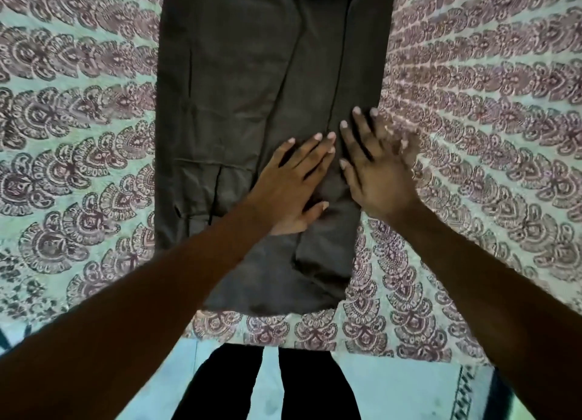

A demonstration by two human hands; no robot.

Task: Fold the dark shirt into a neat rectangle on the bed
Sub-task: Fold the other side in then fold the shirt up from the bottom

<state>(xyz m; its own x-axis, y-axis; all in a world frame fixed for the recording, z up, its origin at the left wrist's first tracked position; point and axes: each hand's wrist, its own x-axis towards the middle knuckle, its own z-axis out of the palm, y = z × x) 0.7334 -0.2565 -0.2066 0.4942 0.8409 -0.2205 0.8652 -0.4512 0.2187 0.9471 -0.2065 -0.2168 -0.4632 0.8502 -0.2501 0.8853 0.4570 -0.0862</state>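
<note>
The dark shirt (239, 82) lies flat on the bed as a long narrow strip, its sides folded inward, running from the near edge to the top of the view. A chest pocket shows at its lower left. My left hand (293, 183) presses flat on the shirt's lower middle, fingers straight. My right hand (374, 167) lies flat beside it, fingers spread, over the shirt's right edge and partly on the bedsheet; it looks blurred.
The bed is covered by a pale green sheet (78, 136) with maroon leaf-like print on both sides of the shirt. The bed's near edge (283, 341) runs below the shirt. My legs in dark trousers (220, 385) stand on the light floor.
</note>
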